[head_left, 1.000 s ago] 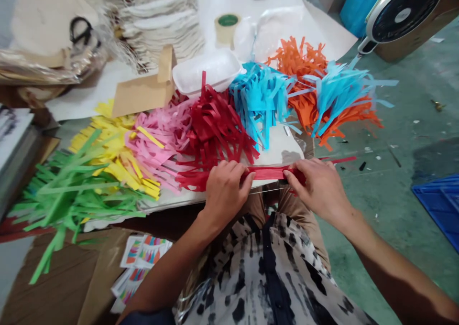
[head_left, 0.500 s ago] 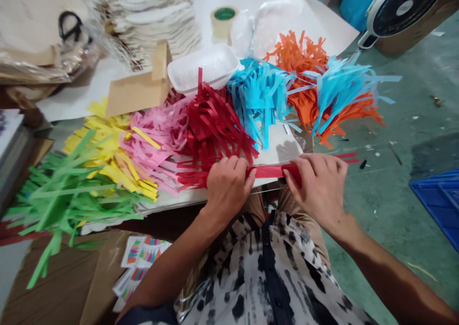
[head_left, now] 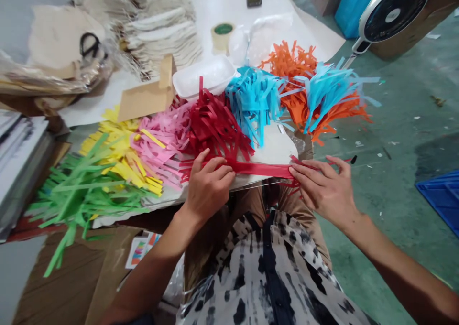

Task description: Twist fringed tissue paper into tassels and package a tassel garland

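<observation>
A red tissue-paper tassel is stretched sideways along the table's near edge, its plain middle band showing between my hands and cut fringe at both ends. My left hand is closed on the left part, its index finger slightly raised. At the other end, the fingers of my right hand press on the paper where the fringe begins, with red strips poking out around them. Just beyond lies a pile of dark red tassels, beside pink tassels and blue tassels.
Yellow tassels and green tassels lie to the left; orange tassels are at the right. Behind stand a white tray, a tape roll and brown card. A fan stands at the right.
My hands have moved apart, the left one leftward, so more of the red band shows between them. The right hand's fingers have spread flatter over the fringe end.
</observation>
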Demonstrator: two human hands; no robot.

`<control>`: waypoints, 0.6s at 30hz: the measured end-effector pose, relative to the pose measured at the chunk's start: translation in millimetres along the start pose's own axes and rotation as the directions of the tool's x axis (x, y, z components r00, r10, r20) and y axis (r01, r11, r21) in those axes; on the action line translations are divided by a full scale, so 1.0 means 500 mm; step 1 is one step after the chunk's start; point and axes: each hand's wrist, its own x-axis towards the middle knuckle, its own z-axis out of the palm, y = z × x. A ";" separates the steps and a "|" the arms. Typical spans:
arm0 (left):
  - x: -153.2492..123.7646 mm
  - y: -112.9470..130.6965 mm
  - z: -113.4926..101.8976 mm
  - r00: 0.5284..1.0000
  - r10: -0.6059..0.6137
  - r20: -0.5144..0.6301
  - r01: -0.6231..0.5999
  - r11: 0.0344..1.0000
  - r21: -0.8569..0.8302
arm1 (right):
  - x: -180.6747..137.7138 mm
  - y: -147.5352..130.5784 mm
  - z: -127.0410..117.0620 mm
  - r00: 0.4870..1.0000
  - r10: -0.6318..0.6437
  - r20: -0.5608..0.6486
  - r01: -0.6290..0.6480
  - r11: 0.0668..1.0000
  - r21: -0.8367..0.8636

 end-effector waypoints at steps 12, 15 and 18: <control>0.040 0.083 0.072 0.993 0.034 0.115 -0.011 0.980 -0.199 | 0.023 -0.072 0.003 0.995 -0.086 -0.048 0.086 0.996 0.013; 0.020 0.085 0.070 0.996 0.007 0.093 0.011 0.981 -0.195 | 0.039 -0.078 0.019 0.997 -0.048 -0.053 0.050 0.998 0.035; 0.010 0.081 0.071 0.999 -0.021 0.041 0.029 0.976 -0.214 | 0.052 -0.060 0.026 0.999 -0.025 -0.039 0.028 0.995 0.091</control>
